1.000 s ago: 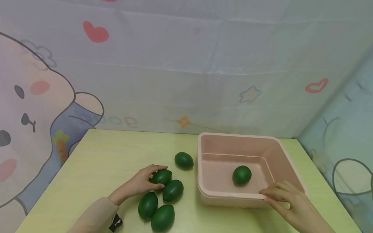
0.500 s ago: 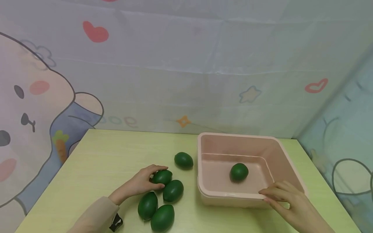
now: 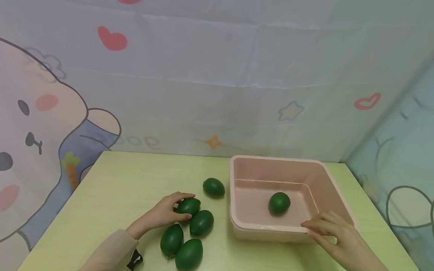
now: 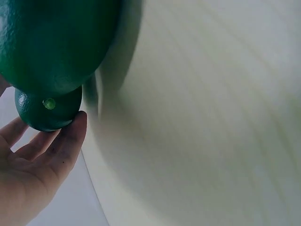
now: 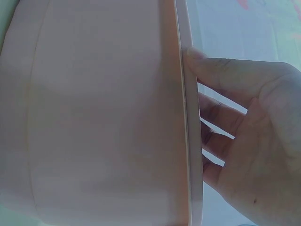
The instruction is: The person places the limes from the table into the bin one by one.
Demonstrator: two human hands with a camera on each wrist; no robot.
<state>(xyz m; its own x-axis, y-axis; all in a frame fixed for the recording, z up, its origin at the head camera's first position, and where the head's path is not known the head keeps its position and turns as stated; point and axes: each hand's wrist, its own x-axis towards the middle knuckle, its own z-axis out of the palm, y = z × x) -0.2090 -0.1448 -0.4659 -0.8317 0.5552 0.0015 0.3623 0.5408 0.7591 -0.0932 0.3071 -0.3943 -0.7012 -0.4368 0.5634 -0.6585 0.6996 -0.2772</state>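
In the head view my left hand (image 3: 167,210) grips a glossy dark green avocado (image 3: 188,206), thumb on its near side and fingers over the far side. The left wrist view shows this avocado (image 4: 49,108) by its pale stem end, partly behind a closer avocado (image 4: 56,42). Touching or close beside it on the table lies another avocado (image 3: 201,223). My right hand (image 3: 335,231) pinches the front rim of a pink plastic basin (image 3: 271,227), thumb outside and fingers over the edge. Inside the basin rests one avocado (image 3: 279,203).
Two more avocados, a left one (image 3: 171,240) and a right one (image 3: 189,254), lie nearest the front of the pale green table (image 3: 135,177). A single avocado (image 3: 214,187) sits just left of the basin. A printed cloth (image 3: 190,75) hangs behind the table.
The avocado inside the basin has rocked a little left and then part of the way back. Both hands keep the same places and grips.
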